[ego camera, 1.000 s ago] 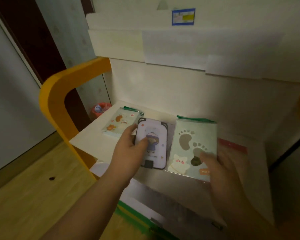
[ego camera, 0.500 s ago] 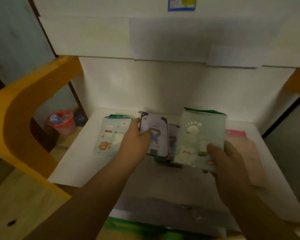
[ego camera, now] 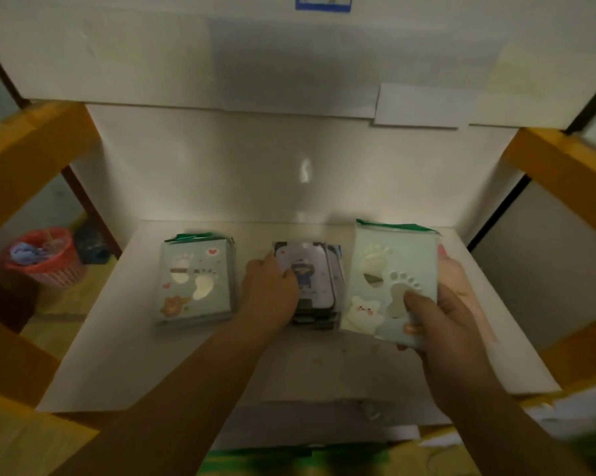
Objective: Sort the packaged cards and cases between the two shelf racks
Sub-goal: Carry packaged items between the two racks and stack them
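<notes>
On the white shelf lie three piles. A green footprint-card stack lies at the left, untouched. In the middle sits a stack of purple phone cases; my left hand grips the top case by its left edge, thumb on its face. My right hand holds a pale green packaged footprint card by its lower right corner, tilted a little above the shelf. A pink package lies partly hidden under that card and hand.
Orange rack posts flank the shelf on both sides. A white back panel closes the shelf behind, and an upper shelf board hangs above. A red basket stands on the floor at the left. Green packaging shows on the lower level.
The view has swung to face the shelf squarely. My left hand has set the purple case down onto the middle stack. The right hand has moved its green card slightly farther in.
</notes>
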The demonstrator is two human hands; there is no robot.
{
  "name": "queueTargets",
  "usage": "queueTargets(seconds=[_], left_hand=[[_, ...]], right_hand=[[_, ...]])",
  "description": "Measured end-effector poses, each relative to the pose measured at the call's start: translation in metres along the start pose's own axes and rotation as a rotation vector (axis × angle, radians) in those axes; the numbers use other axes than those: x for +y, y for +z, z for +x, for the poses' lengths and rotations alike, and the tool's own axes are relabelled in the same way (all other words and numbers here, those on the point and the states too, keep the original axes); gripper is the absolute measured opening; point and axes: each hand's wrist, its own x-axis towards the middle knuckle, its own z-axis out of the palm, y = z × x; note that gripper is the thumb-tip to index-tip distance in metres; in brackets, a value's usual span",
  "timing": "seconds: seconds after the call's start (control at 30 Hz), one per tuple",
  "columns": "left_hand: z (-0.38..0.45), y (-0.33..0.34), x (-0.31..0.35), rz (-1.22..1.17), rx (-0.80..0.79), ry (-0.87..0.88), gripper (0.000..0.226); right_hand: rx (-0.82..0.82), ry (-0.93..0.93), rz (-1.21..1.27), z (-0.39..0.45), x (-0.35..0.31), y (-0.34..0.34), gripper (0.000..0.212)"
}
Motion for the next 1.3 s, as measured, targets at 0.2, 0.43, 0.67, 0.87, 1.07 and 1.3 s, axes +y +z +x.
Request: queueTargets(seconds=[0.2,0.43,0.67,0.87,1.07,1.3], left_hand=[[-0.003,0.0,0.007,0.125,-0.097,0.032,0.04],[-0.015,-0.018,0.002,0.158,-0.176,0.1,0.05],[-0.037,-0.062,-0.015,-0.084,-0.081,0.149,0.051],[-0.054,-0.106,-0.038,-0.119,0.151,0.159,0.048],[-0.074,-0.139,-0.064,0.056,0.326,0.178,0.045],[-0.081,-0.155,-0.079,0.117,0.349,0.124,0.046]], right_hand=[[-0.015,0.006,0.018,-0.007,-0.003,0.002,0.016],[-0.079,0.012,0.009,-0.015,-0.005,0.02,0.016],[-0.182,0.008,-0.031,-0.016,-0.002,0.049,0.02],[-0.281,-0.007,-0.091,-0.013,0.001,0.093,0.025],[-0.414,-0.057,-0.159,-0.015,0.0,0.161,0.01],[-0.434,-0.024,-0.329,0.003,0.006,0.219,0.014]])
